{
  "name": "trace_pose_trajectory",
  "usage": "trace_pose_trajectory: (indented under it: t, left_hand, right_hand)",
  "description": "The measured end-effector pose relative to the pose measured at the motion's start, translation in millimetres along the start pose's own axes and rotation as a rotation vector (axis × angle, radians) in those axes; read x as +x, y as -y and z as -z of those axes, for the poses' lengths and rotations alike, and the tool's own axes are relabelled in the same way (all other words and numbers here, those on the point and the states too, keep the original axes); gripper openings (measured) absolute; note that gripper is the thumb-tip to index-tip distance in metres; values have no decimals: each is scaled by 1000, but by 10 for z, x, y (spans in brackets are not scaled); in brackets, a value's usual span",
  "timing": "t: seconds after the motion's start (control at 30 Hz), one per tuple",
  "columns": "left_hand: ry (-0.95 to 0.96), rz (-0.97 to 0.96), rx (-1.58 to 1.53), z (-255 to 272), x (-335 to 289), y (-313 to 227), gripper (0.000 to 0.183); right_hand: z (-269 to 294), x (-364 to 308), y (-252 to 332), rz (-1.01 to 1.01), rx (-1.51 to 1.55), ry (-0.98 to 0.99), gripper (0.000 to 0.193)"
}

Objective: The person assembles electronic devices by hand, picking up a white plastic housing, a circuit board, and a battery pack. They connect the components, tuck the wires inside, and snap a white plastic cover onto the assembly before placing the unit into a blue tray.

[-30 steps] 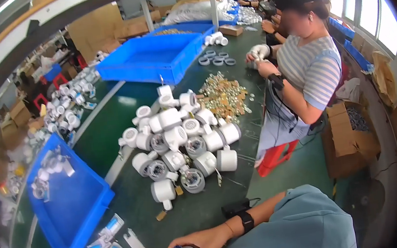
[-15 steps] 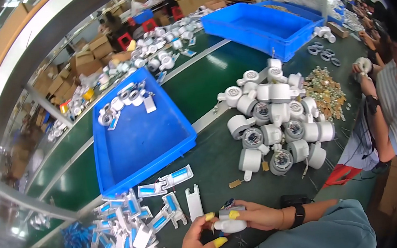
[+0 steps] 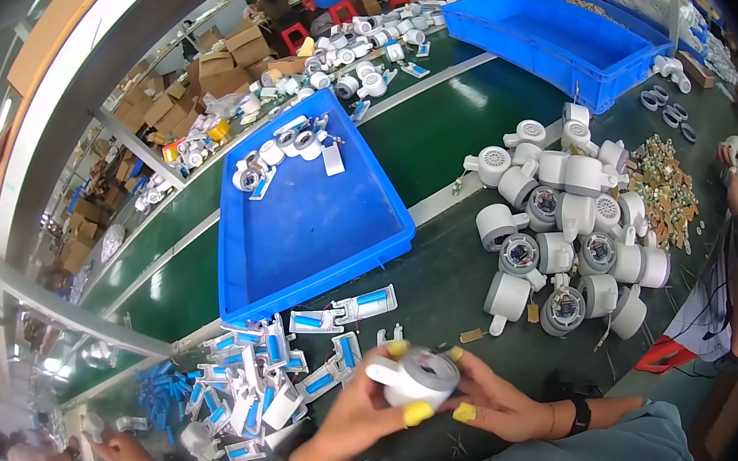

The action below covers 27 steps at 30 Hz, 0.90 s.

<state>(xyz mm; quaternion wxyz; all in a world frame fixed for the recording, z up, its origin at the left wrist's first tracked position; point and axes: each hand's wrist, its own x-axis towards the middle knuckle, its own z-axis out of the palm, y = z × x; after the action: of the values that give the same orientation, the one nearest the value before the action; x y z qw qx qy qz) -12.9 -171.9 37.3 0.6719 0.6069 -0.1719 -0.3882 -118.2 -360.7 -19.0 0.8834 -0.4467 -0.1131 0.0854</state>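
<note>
Both my hands hold one white round lamp housing [image 3: 417, 378] with a grey ring face, just above the near edge of the dark green table. My left hand [image 3: 361, 411] grips it from the left and below, yellow finger cots on the fingertips. On the right side my right hand [image 3: 491, 402] cups it, a black band on the wrist. A pile of white and blue flat brackets [image 3: 268, 386] lies just left of my hands. A heap of similar white lamp housings [image 3: 571, 224] sits to the right.
A shallow blue tray [image 3: 313, 228] holding a few parts lies ahead; a deeper blue bin [image 3: 548, 33] stands at the back right. Small brass-coloured parts [image 3: 667, 185] are heaped far right, near a person in a striped shirt [image 3: 736, 296]. Another person's hands [image 3: 120, 450] work at lower left.
My view has swung left from the person in stripes to the blue tray. The lamp housing has come up higher between my hands.
</note>
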Motion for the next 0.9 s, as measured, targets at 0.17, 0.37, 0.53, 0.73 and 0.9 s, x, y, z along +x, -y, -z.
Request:
trace_pose_trajectory:
  t: [0.17, 0.37, 0.53, 0.73, 0.9]
  left_hand:
    - [-164, -415, 181, 460, 626, -825, 70]
    - [-632, -267, 1126, 1650, 1353, -1093, 69]
    - [-567, -6, 1674, 2227, 1562, -742, 76]
    - [-412, 379, 1472, 2228, 1512, -1079, 66]
    - [-562, 10, 1686, 2507, 1933, -1213, 63]
  right_hand:
    - [320, -44, -120, -8, -39, -142, 53]
    - [258, -34, -199, -157, -60, -61, 44]
    - [274, -32, -225, -256, -294, 57, 42]
    - [286, -42, -246, -260, -433, 71, 39]
    - [262, 5, -237, -314, -455, 96, 38]
